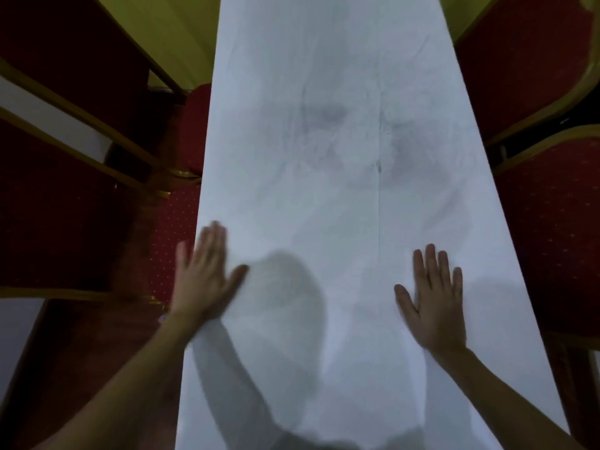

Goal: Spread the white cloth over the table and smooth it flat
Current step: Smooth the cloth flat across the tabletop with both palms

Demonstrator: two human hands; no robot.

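- Already laid: white cloth (341, 157) covers table, long axis running straight ahead.
- Left hand (204, 280) at L edge, right hand (433, 303) nearer R edge; both flat, fingers spread, gripping nothing.
- Creases mid-cloth, ahead of both palms.

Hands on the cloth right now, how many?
2. The left hand lies open at the left edge of the white cloth; the right hand is flat near its right side.

Left hand (204, 280) and right hand (433, 303) lie flat, fingers spread.
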